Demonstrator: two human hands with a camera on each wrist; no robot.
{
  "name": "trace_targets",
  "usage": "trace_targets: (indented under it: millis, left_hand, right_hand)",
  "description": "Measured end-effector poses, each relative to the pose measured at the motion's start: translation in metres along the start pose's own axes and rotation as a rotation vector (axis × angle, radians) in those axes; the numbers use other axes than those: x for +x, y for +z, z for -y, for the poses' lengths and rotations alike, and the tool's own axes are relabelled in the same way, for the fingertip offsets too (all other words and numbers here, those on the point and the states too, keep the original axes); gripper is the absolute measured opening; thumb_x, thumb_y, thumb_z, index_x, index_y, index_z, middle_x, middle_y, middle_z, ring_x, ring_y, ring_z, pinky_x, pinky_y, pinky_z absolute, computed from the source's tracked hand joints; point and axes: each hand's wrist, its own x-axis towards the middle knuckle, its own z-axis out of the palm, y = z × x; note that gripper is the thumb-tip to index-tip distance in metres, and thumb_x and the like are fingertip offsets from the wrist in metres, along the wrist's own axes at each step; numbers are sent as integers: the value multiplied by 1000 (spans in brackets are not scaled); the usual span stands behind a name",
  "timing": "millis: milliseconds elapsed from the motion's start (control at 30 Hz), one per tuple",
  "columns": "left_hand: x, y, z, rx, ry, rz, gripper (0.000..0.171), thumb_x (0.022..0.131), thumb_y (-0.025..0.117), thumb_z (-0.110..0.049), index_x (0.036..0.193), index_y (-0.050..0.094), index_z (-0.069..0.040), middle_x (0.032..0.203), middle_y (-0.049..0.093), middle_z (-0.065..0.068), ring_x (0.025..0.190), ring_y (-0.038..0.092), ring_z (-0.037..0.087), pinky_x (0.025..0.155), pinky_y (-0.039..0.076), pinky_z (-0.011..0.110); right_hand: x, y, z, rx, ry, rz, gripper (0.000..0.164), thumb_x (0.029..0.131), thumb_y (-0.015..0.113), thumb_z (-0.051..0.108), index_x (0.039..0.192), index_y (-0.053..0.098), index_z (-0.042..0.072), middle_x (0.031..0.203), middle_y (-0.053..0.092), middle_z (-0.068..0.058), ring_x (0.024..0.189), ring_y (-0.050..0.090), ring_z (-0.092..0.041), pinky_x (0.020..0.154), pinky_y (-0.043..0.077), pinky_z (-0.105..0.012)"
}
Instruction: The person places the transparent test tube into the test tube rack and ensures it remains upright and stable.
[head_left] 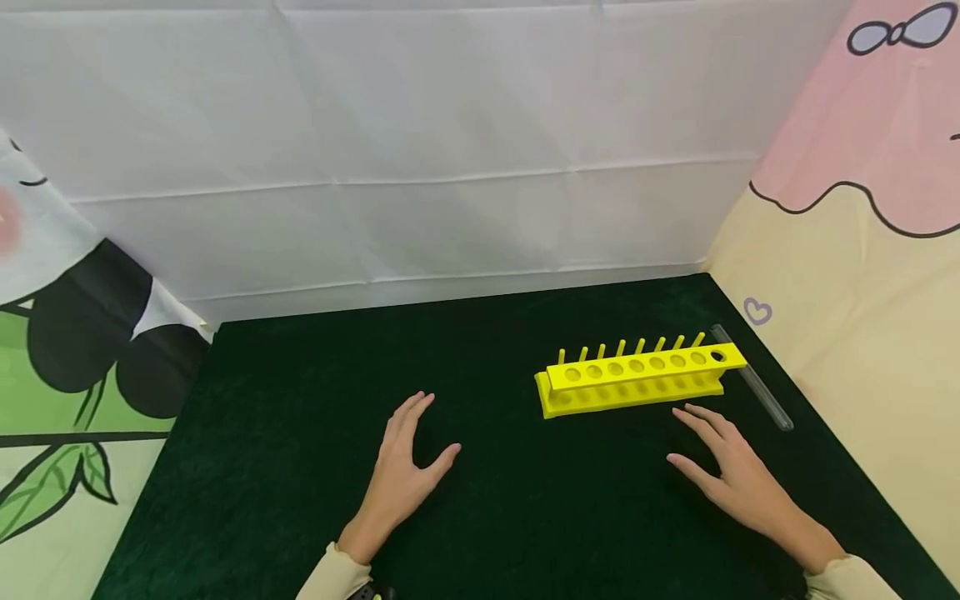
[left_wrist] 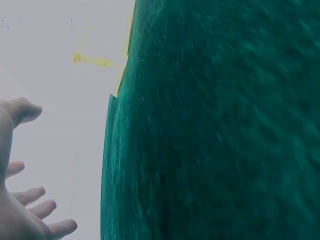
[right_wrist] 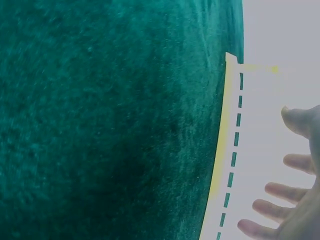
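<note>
A yellow test tube rack stands on the right half of the dark green table, with one row of round holes along its top and several upright pegs behind. Behind its right end a clear glass test tube lies on the cloth, partly hidden by the rack. My left hand is held over the cloth left of the rack, thumb and fingers spread, holding nothing. Just in front of the rack's right end hovers my right hand, also holding nothing. In the right wrist view the rack looks washed out beside the spread fingers.
Dark green cloth covers the table. A white creased curtain hangs behind it. Printed cloths, one with green leaves and one pink and cream, close off the left and right sides.
</note>
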Motion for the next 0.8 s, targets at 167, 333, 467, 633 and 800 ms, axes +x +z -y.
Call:
trace_targets:
  millis: [167,333,467,633,800]
  left_hand:
    - [5,5,-7,-76,34,5,69,84,70,-42,142,34,-34,147,33,-1,133,34,22,103,34,55]
    - [10,11,-11,-149,55,11,66,84,70,-41,140,37,-33,144,37,-3,131,37,18,101,39,51]
    - [16,18,-11,-214,57,16,64,84,70,-41,138,39,-31,140,40,-4,127,40,16,99,42,48]
    - [22,27,-14,-259,45,27,61,84,71,-38,137,40,-31,136,43,-5,125,42,15,98,44,46]
    - [27,36,-17,-306,64,37,60,84,71,-39,135,42,-29,135,46,-3,124,44,17,96,45,46]
  right_hand:
    - [1,-4,-1,13,-7,-50,60,86,71,23,139,44,13,135,45,-13,116,46,-29,98,43,-38]
    - [3,-9,-2,23,-23,-96,57,84,73,19,136,48,11,129,50,-9,108,49,-23,90,24,1]
    - [4,-12,-4,9,-19,-127,54,84,73,17,132,50,8,124,52,-8,105,50,-22,88,26,-1]
    - [5,-15,-8,-21,-8,-175,51,82,75,14,128,53,8,118,55,-7,99,49,-16,80,36,-6]
    - [5,-18,-13,-6,12,-212,48,81,74,11,125,55,7,115,57,-8,98,50,-19,77,40,-8]
